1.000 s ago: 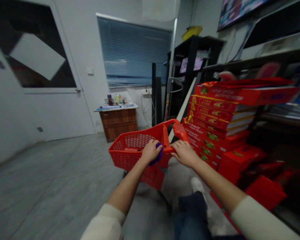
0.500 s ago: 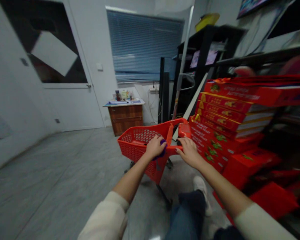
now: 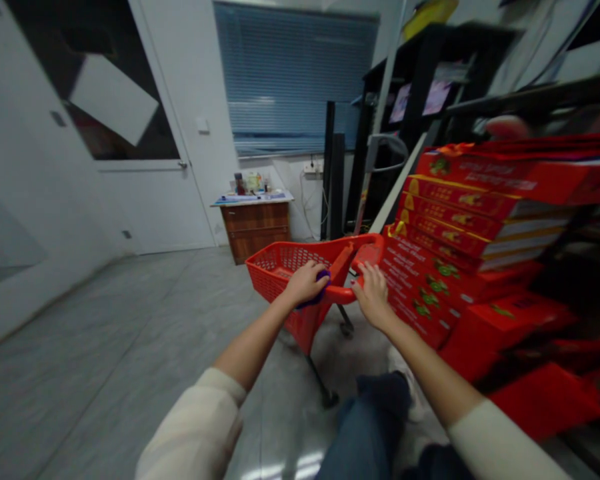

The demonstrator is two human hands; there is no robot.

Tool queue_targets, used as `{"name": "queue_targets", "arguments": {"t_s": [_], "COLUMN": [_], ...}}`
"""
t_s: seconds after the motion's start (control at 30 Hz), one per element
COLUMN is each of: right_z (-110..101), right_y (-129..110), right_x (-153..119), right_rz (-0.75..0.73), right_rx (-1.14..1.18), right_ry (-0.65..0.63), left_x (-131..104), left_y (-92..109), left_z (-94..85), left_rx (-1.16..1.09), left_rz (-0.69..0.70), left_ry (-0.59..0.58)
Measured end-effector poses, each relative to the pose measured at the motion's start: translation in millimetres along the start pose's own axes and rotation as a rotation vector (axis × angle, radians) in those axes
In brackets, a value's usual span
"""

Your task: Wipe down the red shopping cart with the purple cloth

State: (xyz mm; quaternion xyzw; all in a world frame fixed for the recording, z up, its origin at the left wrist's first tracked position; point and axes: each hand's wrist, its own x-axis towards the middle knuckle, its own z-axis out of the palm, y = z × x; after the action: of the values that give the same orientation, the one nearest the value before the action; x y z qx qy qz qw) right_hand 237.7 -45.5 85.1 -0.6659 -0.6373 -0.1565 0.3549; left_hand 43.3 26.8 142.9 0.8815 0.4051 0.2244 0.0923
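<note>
In the head view, the left hand (image 3: 306, 283) was closed around a purple item (image 3: 317, 291) at the rim of the red cart (image 3: 310, 261). The right hand (image 3: 373, 297) rested, fingers curled, on the cart's handle end. The cart stood on the grey floor (image 3: 145, 340), left of stacked red boxes (image 3: 445, 247).

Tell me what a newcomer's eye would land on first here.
Probably the bright red cart, in the middle of the view, with the left hand and right hand on it. Next, likely the tall stack of red boxes to its right. Beyond the cart, blue blinds cover the window on the far wall.
</note>
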Motion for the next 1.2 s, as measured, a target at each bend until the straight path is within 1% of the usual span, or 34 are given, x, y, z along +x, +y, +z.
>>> {"name": "queue_targets", "arguments": {"t_s": [0.07, 0.1, 0.17, 0.27, 0.33, 0.37, 0.4, 0.47, 0.53, 0.6, 0.67, 0.73, 0.8, 0.87, 0.93, 1.0, 1.07, 1.13, 1.2], "right_z": [-4.5, -8.3, -16.6, -21.9, -16.3, -11.2, -5.3, 6.4, 14.5, 16.4, 12.4, 4.6, -3.3, -7.6, -6.8, -2.1, 3.7, 8.0, 8.7], "right_y": [-7.9, -9.2, -6.0, 7.4, 14.1, 15.1, 14.2, 7.6, -2.4, -10.9, -13.7, -9.3, -0.5, 7.4, 9.8, 5.7, -2.7, -12.1, -19.3], "right_x": [-0.2, 1.3, 7.4, 19.2, 23.7, 24.2, 23.4, 19.5, 14.7, 11.8, 12.4, 16.6, 22.8, 27.9, 29.8, 28.0, 24.1, 20.2, 18.1], "right_rz": [-0.001, -0.007, -0.024, -0.026, -0.027, -0.021, -0.009, 0.029, 0.061, 0.071, 0.065, 0.036, -0.005, -0.036, -0.034, -0.010, 0.014, 0.021, 0.031], "right_rx": [-0.012, -0.018, -0.030, -0.072, -0.093, -0.094, -0.089, -0.069, -0.052, -0.044, -0.047, -0.055, -0.076, -0.111, -0.136, -0.143, -0.145, -0.153, -0.169], "right_ry": [-0.012, -0.029, -0.070, -0.076, -0.078, -0.070, -0.055, -0.002, 0.045, 0.065, 0.064, 0.039, 0.009, -0.003, 0.003, 0.022, 0.054, 0.073, 0.072], "left_x": [-1.6, -0.9, 3.4, 13.3, 17.5, 18.0, 17.3, 12.8, 5.9, -0.6, -3.6, -1.7, 3.8, 9.4, 11.7, 9.0, 1.9, -7.0, -14.5], "left_y": [6.5, 4.9, -6.8, -33.3, -45.4, -47.5, -46.7, -37.2, -21.8, -8.9, -6.3, -16.6, -35.5, -53.4, -61.4, -55.4, -37.8, -15.9, 1.6], "left_z": [-4.0, -6.1, -10.4, -14.9, -15.6, -15.3, -14.9, -14.6, -16.0, -19.6, -24.3, -28.4, -30.5, -30.6, -30.3, -31.7, -35.8, -41.7, -47.9], "left_rx": [-0.003, 0.001, 0.018, 0.053, 0.070, 0.076, 0.082, 0.090, 0.080, 0.049, 0.015, 0.002, 0.018, 0.048, 0.087, 0.135, 0.185, 0.224, 0.261], "left_rz": [0.077, 0.101, 0.105, 0.003, -0.081, -0.114, -0.130, -0.106, -0.005, 0.138, 0.237, 0.242, 0.158, 0.058, -0.004, -0.024, -0.020, 0.030, 0.117], "left_ry": [-0.006, -0.019, -0.058, -0.115, -0.112, -0.098, -0.078, -0.040, -0.012, -0.009, -0.034, -0.080, -0.110, -0.111, -0.098, -0.086, -0.074, -0.076, -0.092]}}
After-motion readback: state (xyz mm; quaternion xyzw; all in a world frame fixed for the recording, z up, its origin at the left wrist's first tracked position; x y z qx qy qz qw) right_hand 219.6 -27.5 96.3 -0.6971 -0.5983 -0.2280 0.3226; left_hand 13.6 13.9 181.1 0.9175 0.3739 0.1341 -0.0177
